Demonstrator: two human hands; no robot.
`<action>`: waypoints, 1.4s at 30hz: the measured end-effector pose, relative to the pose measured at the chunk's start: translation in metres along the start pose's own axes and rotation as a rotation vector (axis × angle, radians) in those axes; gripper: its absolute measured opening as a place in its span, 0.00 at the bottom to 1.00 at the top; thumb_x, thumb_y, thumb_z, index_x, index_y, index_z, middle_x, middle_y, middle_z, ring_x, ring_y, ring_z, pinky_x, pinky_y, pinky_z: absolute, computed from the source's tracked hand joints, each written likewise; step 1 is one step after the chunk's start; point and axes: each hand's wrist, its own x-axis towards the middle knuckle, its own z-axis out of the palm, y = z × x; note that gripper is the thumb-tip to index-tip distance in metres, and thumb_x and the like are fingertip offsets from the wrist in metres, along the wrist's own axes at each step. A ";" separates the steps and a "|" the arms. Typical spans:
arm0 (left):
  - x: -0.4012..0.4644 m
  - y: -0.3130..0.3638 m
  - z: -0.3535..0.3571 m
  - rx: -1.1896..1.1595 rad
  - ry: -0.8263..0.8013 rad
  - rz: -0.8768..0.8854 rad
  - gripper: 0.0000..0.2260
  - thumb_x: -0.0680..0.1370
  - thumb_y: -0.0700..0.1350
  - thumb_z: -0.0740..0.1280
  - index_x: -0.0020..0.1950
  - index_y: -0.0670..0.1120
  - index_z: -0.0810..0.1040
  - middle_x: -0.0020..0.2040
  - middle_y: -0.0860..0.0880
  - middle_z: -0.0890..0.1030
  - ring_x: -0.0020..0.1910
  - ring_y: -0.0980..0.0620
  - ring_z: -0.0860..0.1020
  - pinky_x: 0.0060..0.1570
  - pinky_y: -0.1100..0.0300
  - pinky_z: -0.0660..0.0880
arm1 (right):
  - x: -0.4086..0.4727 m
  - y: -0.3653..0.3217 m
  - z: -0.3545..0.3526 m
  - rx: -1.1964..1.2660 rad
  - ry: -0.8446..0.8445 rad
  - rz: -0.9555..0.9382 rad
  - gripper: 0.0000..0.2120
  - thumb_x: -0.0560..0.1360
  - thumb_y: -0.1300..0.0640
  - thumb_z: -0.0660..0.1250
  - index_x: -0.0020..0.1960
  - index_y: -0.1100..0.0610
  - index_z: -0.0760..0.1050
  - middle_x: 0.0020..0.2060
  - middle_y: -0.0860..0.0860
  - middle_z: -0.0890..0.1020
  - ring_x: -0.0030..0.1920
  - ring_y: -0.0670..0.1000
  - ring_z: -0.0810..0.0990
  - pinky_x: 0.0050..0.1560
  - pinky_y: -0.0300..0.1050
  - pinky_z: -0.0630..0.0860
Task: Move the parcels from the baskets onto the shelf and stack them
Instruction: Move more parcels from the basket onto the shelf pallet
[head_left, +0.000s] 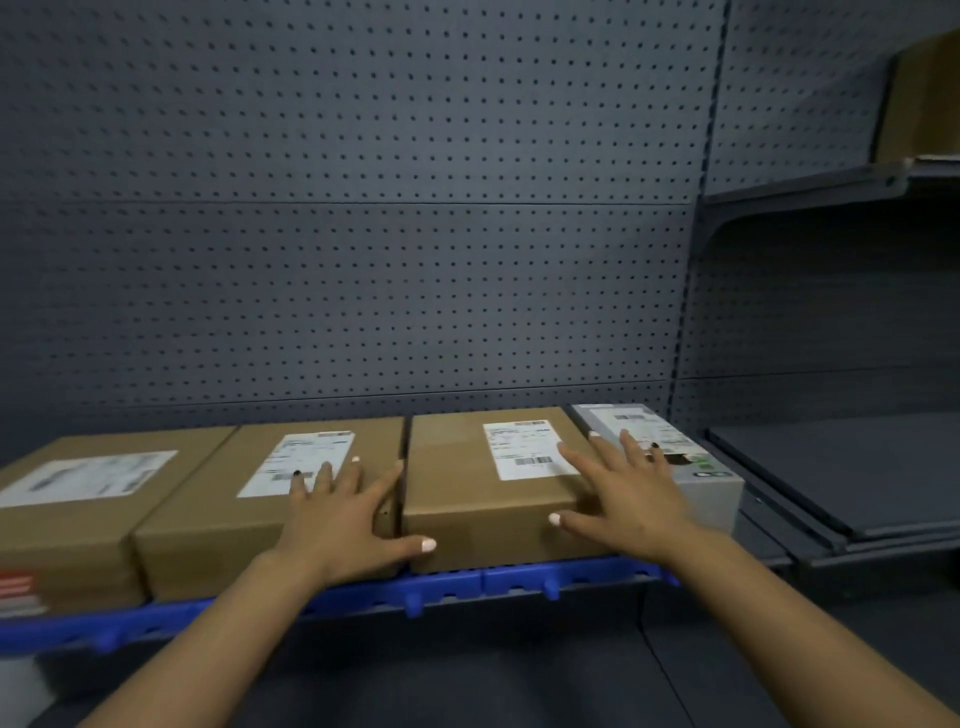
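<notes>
A dark grey pegboard wall (363, 234) fills most of my view, and below it runs the shelf (452, 584) with its blue front edge. To the right stands a second grey shelving bay (841, 467), and high in that corner a brown carton (924, 98) sits on an upper level.

Both my arms reach forward, palms down. My left hand (337, 514) lies flat with its fingers (324, 475) spread, resting on the top of the second brown parcel (218, 499); the thumb stretches right across the gap and touches the front face of the third brown parcel (483, 488). My right hand (628, 493) is also open and splayed, gripping nothing: the palm covers the right front corner of that third parcel, the thumb presses its front face, and the outer fingertips reach over onto the grey parcel (711, 483) beside it.

Four parcels sit in one row along the shelf, side by side and close together, none stacked. The first brown parcel (78, 509) at far left has red and white stripes low on its front. Each parcel carries a white shipping label on top with barcodes; the print is too blurred for me to read. The grey parcel shows a small green patch near its front edge.
</notes>
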 end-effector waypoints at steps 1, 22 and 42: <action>-0.001 -0.007 0.003 -0.015 -0.023 -0.006 0.52 0.53 0.83 0.42 0.75 0.65 0.42 0.79 0.45 0.47 0.76 0.40 0.47 0.73 0.39 0.44 | 0.002 0.001 0.002 -0.010 -0.038 0.039 0.41 0.71 0.27 0.57 0.77 0.39 0.45 0.78 0.51 0.48 0.77 0.61 0.42 0.73 0.64 0.43; -0.004 -0.011 0.009 -0.040 -0.013 0.038 0.42 0.68 0.76 0.54 0.76 0.63 0.44 0.79 0.45 0.46 0.76 0.39 0.46 0.73 0.39 0.45 | 0.003 0.006 0.022 -0.037 -0.088 0.061 0.43 0.71 0.29 0.60 0.77 0.40 0.42 0.78 0.52 0.49 0.77 0.60 0.44 0.74 0.63 0.44; -0.087 0.228 0.071 -0.194 0.058 0.807 0.43 0.67 0.73 0.43 0.78 0.53 0.48 0.78 0.48 0.56 0.76 0.48 0.56 0.73 0.49 0.54 | -0.276 0.122 0.051 0.038 -0.098 0.284 0.40 0.68 0.26 0.44 0.77 0.40 0.43 0.78 0.49 0.49 0.77 0.54 0.42 0.74 0.53 0.47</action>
